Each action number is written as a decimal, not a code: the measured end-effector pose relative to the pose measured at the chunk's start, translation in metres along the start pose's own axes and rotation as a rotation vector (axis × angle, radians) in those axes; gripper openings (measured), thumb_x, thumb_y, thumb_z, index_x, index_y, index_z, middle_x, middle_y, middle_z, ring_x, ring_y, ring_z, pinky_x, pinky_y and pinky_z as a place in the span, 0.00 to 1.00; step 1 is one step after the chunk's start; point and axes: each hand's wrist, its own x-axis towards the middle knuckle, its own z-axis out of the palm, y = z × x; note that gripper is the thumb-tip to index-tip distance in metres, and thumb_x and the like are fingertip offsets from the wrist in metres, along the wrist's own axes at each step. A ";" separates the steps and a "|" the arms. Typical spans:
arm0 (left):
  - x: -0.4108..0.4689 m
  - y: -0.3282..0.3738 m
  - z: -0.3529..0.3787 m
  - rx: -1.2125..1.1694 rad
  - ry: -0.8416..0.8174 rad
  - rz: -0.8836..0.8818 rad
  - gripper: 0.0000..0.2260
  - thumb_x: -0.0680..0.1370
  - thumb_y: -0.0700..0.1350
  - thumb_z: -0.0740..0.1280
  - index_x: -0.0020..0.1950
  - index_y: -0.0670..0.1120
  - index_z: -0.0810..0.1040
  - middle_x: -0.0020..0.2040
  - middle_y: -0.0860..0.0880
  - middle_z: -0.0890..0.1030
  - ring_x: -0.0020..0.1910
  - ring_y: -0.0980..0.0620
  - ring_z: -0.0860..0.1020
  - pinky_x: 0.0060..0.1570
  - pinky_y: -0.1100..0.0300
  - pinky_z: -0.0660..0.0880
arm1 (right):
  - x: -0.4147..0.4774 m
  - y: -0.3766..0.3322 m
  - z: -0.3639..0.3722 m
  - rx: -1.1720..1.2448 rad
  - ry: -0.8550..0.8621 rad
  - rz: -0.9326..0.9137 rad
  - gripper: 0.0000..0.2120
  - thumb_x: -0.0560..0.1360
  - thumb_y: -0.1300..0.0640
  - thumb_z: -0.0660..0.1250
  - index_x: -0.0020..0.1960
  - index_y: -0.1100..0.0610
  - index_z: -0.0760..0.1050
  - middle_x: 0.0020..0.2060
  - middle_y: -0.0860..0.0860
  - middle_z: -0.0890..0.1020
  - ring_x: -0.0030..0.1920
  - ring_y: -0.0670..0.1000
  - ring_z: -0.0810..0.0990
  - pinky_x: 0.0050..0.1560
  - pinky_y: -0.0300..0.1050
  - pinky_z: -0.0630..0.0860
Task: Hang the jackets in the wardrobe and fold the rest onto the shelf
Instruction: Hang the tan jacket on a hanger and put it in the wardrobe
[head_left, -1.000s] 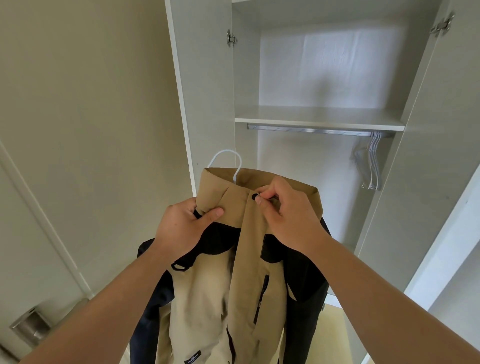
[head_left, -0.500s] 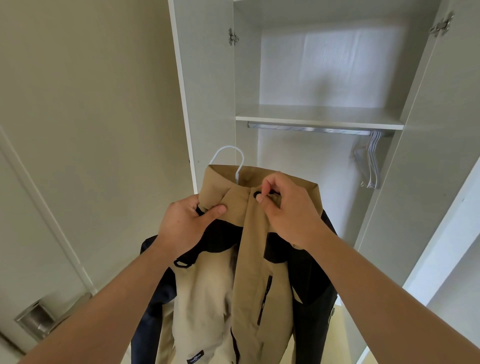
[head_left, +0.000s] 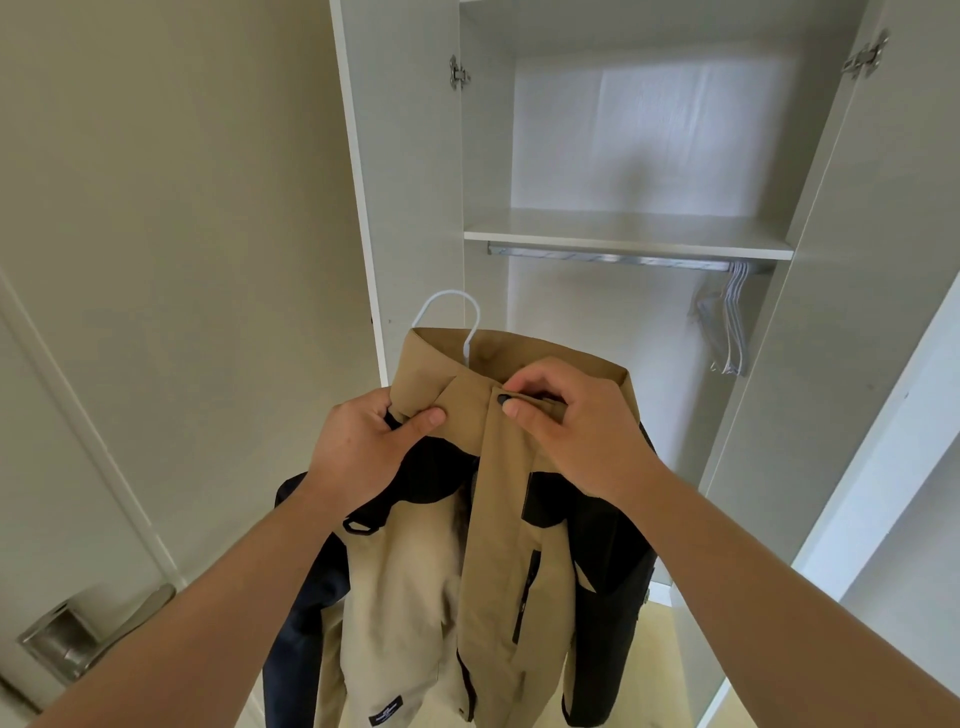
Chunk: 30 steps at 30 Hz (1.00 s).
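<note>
Hands (head_left: 358, 452) (head_left: 582, 431) in pinch on jacket collar (head_left: 467, 387).

1. One jacket (head_left: 415, 597) is hanging on one white hanger (head_left: 451, 300).
2. Two hands, left hand (head_left: 358, 457) and right hand (head_left: 576, 431), are gripping it.
3. Spare hangers (head_left: 732, 332), far right, are bunching beyond counting.

Both arms bare along the whole visible length: left forearm (head_left: 208, 597), right forearm (head_left: 779, 587). Left hand (head_left: 363, 452) and right hand (head_left: 582, 431) bare as well. Thumbnails (head_left: 434, 415) short, evenly trimmed, natural. Fine creases show over the knuckles.
</note>
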 end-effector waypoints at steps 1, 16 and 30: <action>0.000 0.001 0.000 -0.004 -0.001 -0.001 0.19 0.67 0.68 0.69 0.42 0.53 0.82 0.37 0.58 0.84 0.36 0.60 0.82 0.35 0.70 0.75 | 0.000 0.000 0.000 -0.018 0.005 -0.023 0.04 0.78 0.54 0.71 0.52 0.47 0.79 0.48 0.37 0.82 0.52 0.38 0.81 0.54 0.29 0.74; 0.005 -0.002 -0.001 0.004 0.036 -0.013 0.10 0.72 0.61 0.73 0.44 0.55 0.83 0.39 0.62 0.85 0.39 0.62 0.83 0.39 0.67 0.78 | -0.003 0.001 0.007 0.003 0.044 -0.063 0.07 0.78 0.60 0.71 0.49 0.49 0.77 0.52 0.30 0.78 0.56 0.34 0.79 0.56 0.29 0.75; 0.010 -0.003 0.003 0.033 0.002 -0.004 0.16 0.68 0.67 0.70 0.42 0.56 0.82 0.38 0.59 0.84 0.38 0.60 0.82 0.39 0.63 0.78 | 0.004 0.003 0.013 0.020 0.086 -0.037 0.12 0.78 0.59 0.71 0.47 0.43 0.73 0.45 0.33 0.80 0.53 0.34 0.79 0.51 0.25 0.72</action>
